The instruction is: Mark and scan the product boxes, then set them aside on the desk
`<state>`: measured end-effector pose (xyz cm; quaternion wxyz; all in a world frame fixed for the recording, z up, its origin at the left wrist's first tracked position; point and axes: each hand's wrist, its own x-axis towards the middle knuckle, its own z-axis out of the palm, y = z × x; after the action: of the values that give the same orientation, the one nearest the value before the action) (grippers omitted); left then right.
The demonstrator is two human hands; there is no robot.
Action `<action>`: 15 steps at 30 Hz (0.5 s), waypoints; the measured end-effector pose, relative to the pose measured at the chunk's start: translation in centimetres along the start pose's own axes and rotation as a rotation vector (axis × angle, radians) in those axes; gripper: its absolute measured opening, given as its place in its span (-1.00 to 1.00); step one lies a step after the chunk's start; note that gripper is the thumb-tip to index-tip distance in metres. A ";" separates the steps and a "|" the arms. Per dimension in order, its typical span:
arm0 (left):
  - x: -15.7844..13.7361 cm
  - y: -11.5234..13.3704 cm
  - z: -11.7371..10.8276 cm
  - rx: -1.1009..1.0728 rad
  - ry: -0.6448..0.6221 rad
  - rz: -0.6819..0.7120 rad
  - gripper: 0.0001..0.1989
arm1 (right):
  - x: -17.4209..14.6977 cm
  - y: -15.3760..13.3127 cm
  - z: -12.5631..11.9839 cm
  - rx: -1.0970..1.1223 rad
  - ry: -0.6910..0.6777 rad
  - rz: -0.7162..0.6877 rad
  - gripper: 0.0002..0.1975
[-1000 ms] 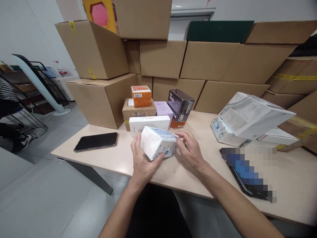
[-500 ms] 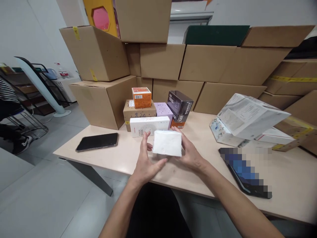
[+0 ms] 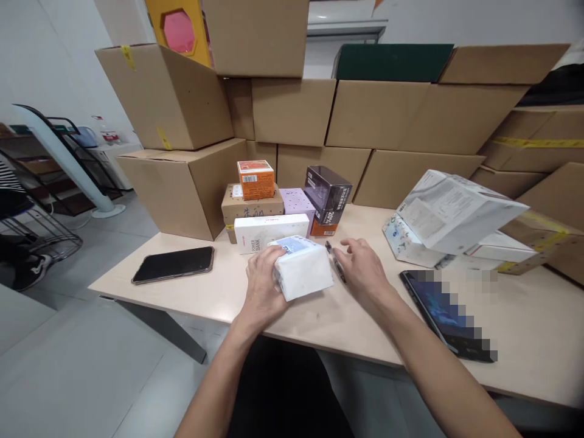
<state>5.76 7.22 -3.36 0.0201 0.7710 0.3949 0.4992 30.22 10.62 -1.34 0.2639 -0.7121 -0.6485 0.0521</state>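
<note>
A white pack [image 3: 305, 272] with a blue printed top, like a soft pack of tissues, is gripped at its left side by my left hand [image 3: 264, 283]. It is tilted, with its plain white end facing me. To its right, my right hand [image 3: 365, 271] is low over the table, fingers loosely bent and thumb apart from them. A dark pen [image 3: 338, 266] lies along the thumb side of that hand, between it and the pack. Whether the thumb presses on the pen is hard to see. Behind the pack stands a white power bank box [image 3: 269, 230].
A phone [image 3: 173, 264] lies at the left and a tablet [image 3: 438, 310], partly blurred, at the right. Behind are an orange box [image 3: 255, 181], a purple box [image 3: 296, 207] and a dark box [image 3: 328, 187]. White packages [image 3: 456, 213] are piled right. Cardboard cartons [image 3: 292, 112] wall the back.
My right hand has let go of the white pack and moved right, beside the pen. The pack has turned and tilted in my left hand, so its blue top shows. The view has shifted slightly.
</note>
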 end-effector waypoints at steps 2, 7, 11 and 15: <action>-0.3 -0.2 0.4 -0.024 -0.015 0.024 -0.28 | 0.3 0.4 0.1 -0.053 -0.096 0.044 -0.59; -0.8 -0.3 0.7 -0.103 -0.077 0.120 -0.26 | 0.4 0.7 0.3 -0.029 -0.229 0.067 -0.87; -0.7 -0.3 0.5 -0.130 -0.079 0.149 -0.16 | 0.0 0.7 -1.2 0.079 -0.245 0.048 -0.83; -0.6 -0.3 0.5 -0.149 -0.037 0.110 -0.12 | -0.5 -0.3 -3.3 0.583 -0.102 0.020 -0.80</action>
<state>5.86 7.21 -4.14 0.0574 0.7970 0.3131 0.5132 31.22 9.16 1.47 0.4242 -0.6090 -0.6115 0.2745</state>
